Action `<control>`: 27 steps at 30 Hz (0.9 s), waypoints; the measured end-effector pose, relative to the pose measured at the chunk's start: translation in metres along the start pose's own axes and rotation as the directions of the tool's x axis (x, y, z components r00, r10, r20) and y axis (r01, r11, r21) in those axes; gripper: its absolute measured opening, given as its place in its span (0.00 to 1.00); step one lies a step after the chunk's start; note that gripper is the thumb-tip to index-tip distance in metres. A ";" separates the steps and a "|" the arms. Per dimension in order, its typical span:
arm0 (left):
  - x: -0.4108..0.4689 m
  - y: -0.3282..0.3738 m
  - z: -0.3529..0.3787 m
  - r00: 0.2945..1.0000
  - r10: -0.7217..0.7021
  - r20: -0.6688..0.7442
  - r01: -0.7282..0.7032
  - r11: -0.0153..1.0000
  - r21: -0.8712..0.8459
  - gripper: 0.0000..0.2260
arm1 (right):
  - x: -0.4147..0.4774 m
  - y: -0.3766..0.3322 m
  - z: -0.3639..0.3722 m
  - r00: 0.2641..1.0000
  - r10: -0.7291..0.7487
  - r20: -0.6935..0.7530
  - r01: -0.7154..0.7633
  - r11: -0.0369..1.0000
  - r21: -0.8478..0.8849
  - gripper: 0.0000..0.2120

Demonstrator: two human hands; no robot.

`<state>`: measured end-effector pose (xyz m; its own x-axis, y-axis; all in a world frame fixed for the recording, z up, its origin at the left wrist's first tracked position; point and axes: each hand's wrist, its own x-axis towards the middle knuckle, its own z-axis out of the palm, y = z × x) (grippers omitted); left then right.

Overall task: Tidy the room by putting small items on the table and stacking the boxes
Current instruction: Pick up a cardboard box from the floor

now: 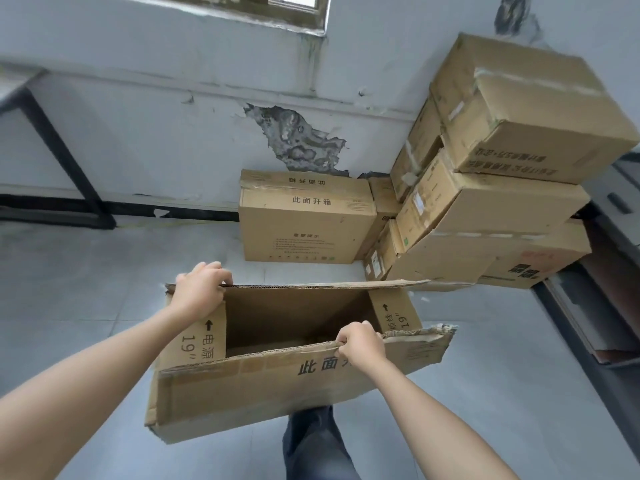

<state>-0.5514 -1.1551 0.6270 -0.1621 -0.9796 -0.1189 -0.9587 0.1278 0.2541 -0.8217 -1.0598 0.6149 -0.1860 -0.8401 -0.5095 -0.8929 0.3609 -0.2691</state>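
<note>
I hold an open, empty cardboard box [242, 386] off the floor in front of me, its top flaps up. My left hand [199, 289] grips the far flap at its left corner. My right hand [362, 342] grips the near flap's upper edge toward the right. Beyond it, a closed box with printed text [304, 220] stands on the floor against the wall. To its right, several boxes form an untidy stack [495, 209] in the corner, topped by a large tilted box [526, 109].
A dark metal table leg and frame [65, 157] stand at the left by the wall. A dark cabinet or shelf edge [609, 306] runs along the right. The floor is grey tile [86, 278]. My trouser leg [311, 445] shows below the box.
</note>
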 end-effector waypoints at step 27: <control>0.337 0.016 0.054 0.970 -0.048 0.239 0.060 0.997 -0.045 0.15 | 0.321 -0.023 -0.109 0.983 0.089 0.163 -0.063 0.984 -0.164 0.11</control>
<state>-0.6341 -1.4745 0.5396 -0.1675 -0.9191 -0.3566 -0.9551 0.0617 0.2896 -0.9056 -1.3823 0.5468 -0.1960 -0.7274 -0.6576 -0.9347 0.3413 -0.0990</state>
